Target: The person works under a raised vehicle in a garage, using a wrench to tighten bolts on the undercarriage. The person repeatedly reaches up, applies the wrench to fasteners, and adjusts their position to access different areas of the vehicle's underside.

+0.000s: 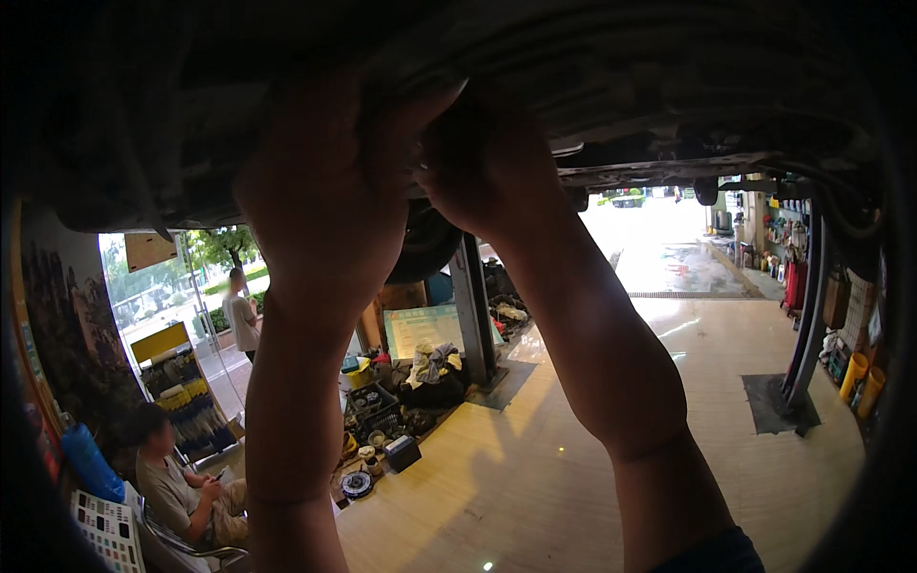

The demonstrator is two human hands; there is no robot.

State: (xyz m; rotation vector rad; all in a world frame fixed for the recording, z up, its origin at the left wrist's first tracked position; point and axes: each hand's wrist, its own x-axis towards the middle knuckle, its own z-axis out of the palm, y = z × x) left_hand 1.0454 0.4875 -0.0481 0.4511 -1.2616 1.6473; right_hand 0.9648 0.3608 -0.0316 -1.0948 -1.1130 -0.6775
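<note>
Both my arms reach up to the dark underside of a raised car [707, 143]. My left hand [330, 181] is pressed close up against it. Its thumb stretches toward the right hand, and its other fingers are lost in shadow. Beside it, almost touching, my right hand [492, 167] is closed with the fingers curled in. Whatever it grips is too dark to make out. A tyre [427, 244] shows between my forearms, beyond the hands.
Lift posts stand at the middle [475, 310] and at the right [810, 306]. Parts and a crate [373, 411] lie beside the middle post. One person [177, 477] sits at the lower left; another person [241, 315] stands outside. Yellow cylinders [855, 375] stand at right.
</note>
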